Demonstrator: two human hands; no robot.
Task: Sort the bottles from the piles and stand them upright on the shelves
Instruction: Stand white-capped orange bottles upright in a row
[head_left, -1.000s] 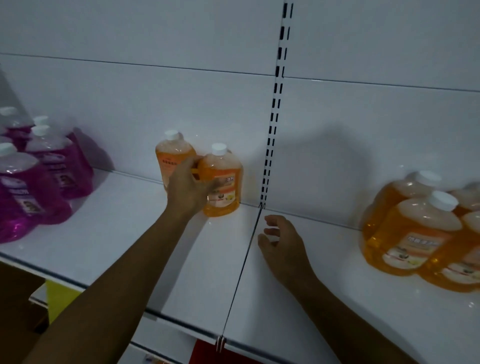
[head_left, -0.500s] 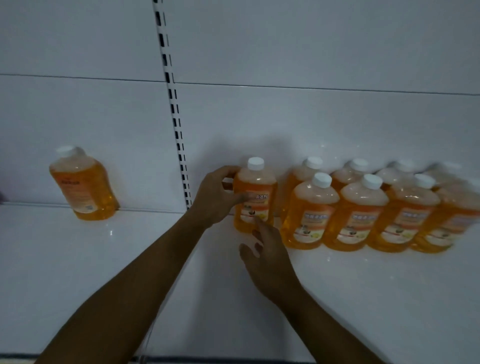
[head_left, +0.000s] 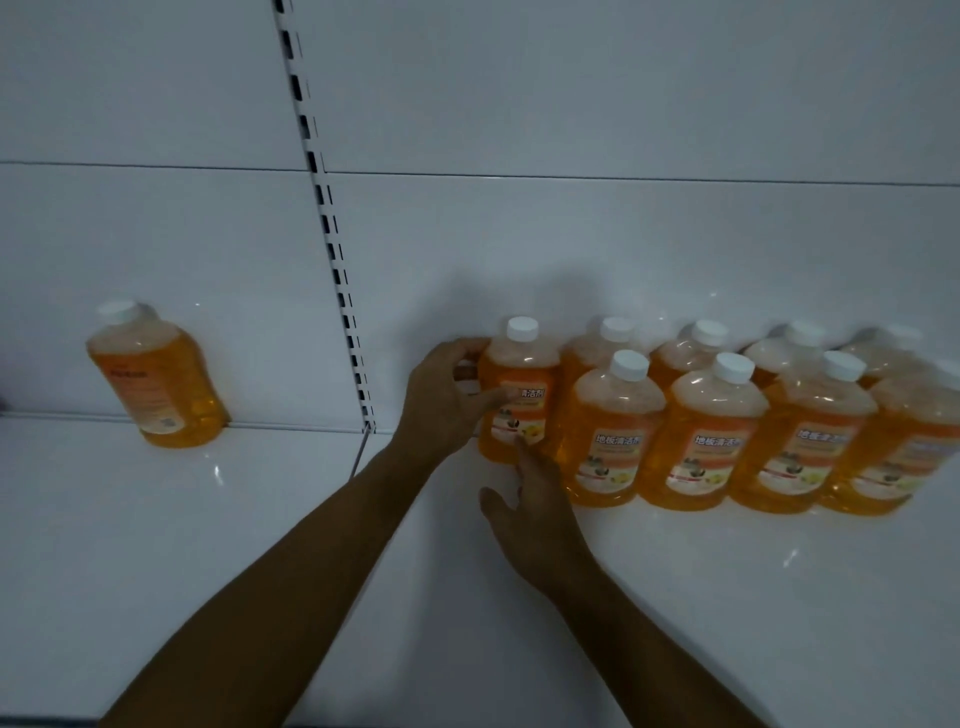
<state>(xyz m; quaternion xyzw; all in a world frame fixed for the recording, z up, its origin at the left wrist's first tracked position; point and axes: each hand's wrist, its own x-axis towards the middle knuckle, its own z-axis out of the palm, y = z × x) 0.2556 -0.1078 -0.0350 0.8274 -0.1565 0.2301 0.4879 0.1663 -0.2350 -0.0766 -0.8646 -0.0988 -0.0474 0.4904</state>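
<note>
My left hand (head_left: 447, 400) grips an orange bottle (head_left: 519, 384) with a white cap, standing upright at the left end of the back row on the white shelf (head_left: 208, 545). My right hand (head_left: 535, 509) is just in front of that bottle, fingers spread, fingertips near its base, holding nothing. Several more orange bottles (head_left: 711, 431) stand upright in two rows to the right. A single orange bottle (head_left: 156, 379) stands alone at the back of the left shelf section.
A slotted metal upright (head_left: 332, 244) divides the white back panel into two sections. The shelf seam runs down from its foot. The shelf's front edge lies along the bottom of the view.
My left hand carried the orange bottle from beside the lone bottle rightwards, past the upright, to the end of the orange group. My right hand moved up close to the bottle.
</note>
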